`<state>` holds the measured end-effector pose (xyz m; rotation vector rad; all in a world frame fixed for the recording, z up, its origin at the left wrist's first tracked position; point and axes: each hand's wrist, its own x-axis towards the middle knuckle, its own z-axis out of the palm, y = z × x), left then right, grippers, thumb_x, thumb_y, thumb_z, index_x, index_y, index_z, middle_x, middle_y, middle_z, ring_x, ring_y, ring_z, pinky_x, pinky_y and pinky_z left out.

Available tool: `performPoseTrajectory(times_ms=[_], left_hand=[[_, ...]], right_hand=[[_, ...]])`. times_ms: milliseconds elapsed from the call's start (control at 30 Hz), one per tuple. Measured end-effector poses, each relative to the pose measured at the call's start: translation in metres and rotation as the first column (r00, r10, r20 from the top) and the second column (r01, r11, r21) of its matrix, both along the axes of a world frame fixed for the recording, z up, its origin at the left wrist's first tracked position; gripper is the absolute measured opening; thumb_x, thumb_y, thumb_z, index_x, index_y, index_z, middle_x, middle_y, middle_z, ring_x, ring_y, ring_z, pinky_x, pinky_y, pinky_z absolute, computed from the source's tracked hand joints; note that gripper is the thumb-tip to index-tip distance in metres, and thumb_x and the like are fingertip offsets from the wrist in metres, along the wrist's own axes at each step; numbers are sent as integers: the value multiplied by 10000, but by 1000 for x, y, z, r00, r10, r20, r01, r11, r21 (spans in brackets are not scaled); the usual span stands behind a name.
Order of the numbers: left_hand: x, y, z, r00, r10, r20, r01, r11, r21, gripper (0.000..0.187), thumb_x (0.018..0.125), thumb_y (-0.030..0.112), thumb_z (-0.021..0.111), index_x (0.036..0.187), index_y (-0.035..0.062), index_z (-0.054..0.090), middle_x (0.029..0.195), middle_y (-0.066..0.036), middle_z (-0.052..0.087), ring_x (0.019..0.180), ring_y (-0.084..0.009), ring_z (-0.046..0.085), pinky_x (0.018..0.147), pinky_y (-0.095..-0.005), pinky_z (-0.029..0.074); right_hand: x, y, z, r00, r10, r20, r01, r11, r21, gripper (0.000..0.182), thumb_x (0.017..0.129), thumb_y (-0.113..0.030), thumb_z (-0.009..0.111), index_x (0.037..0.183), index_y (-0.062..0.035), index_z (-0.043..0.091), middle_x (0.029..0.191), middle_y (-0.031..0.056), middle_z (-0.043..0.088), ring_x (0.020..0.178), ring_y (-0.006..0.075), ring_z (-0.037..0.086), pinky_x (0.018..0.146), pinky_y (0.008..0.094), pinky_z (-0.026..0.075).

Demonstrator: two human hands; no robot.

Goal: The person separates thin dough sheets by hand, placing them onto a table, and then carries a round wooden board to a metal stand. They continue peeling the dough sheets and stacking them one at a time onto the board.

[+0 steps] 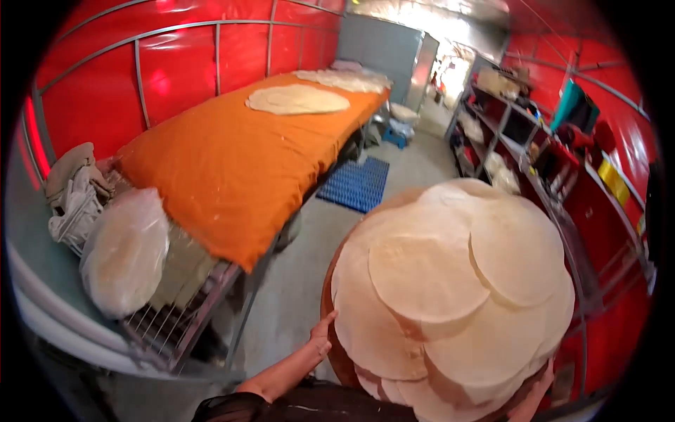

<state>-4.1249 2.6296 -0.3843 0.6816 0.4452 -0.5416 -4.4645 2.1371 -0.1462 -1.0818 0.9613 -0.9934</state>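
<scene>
In front of my body is a wide, round brown tray (328, 299), heaped with several large, thin, pale flatbread rounds (429, 278) that overlap one another. My left hand (323, 339) grips the tray's near left rim, thumb along the edge and the fingers partly hidden beneath. On the near right side, my right hand (538, 395) holds the rim; the bread and tray edge cover part of its fingers. The flatbreads hide nearly all of the tray's surface.
To the left stretches a long table with an orange cloth (218, 162), bearing flat dough sheets (297, 100). A clear plastic bag (126, 253) sits at its near end. A blue mat (356, 184) lies on the floor. Cluttered shelves (524, 151) line the right side.
</scene>
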Motion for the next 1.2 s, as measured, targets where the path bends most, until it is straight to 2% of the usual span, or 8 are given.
performPoseTrajectory(times_ms=[167,400,467,667,967,1067,1133,1200], left_hand=[[138,-6,105,994,48,-99,-45,999,29,563,594,270,728,1040,5,510,995,-95,570,904,-227,538,811,-342,435],[360,-29,133,999,39,18,-34,974,-223,506,615,242,718,1029,21,529,991,-79,576,898,-221,541,830,-331,426],[421,-26,147,975,194,108,-186,979,-77,485,623,252,711,1020,30,545,1005,-68,577,905,-211,537,822,-325,428],[530,12,193,932,343,120,-339,939,-50,416,642,233,702,989,40,575,1007,-68,582,915,-222,531,843,-323,408],[694,117,200,786,584,202,-604,795,55,443,675,247,681,1039,37,543,1066,-74,551,989,-221,491,891,-334,364],[812,165,223,699,632,334,-660,750,-38,394,722,235,633,1044,32,534,1061,-79,550,999,-215,483,890,-331,363],[880,196,224,711,587,387,-616,785,-60,368,745,219,600,1057,40,521,1089,-88,526,1017,-221,467,882,-329,372],[898,221,222,662,541,518,-649,760,37,369,744,176,592,1069,26,501,1114,-102,498,1032,-227,450,871,-334,380]], right_hand=[[137,-34,-4,985,139,105,-129,987,-99,441,791,-265,561,1109,31,482,1106,92,507,977,192,493,832,280,397],[370,-88,-6,927,310,212,-263,938,-224,358,822,-206,504,1082,40,499,1087,94,519,965,202,502,821,281,403],[459,-81,10,824,483,297,-493,869,-42,328,799,-224,533,1043,-5,544,1032,55,561,923,171,531,824,257,401],[675,-136,-17,814,496,301,-489,866,-106,279,796,-163,551,1023,-2,559,1008,67,566,893,173,539,789,264,423],[1020,-40,0,677,699,233,-728,682,69,281,797,-201,501,1002,-16,555,977,85,585,873,230,547,779,329,428],[1219,-18,-8,329,904,272,-887,395,-239,349,801,-220,459,1081,-17,506,1043,89,558,950,220,519,858,329,388],[1376,-21,-38,453,884,115,-883,463,-79,261,789,-228,527,890,8,576,774,51,587,618,151,521,550,269,404],[1350,23,-9,580,814,-34,-801,563,-203,292,783,-260,551,882,12,592,803,52,591,673,159,550,595,267,424]])
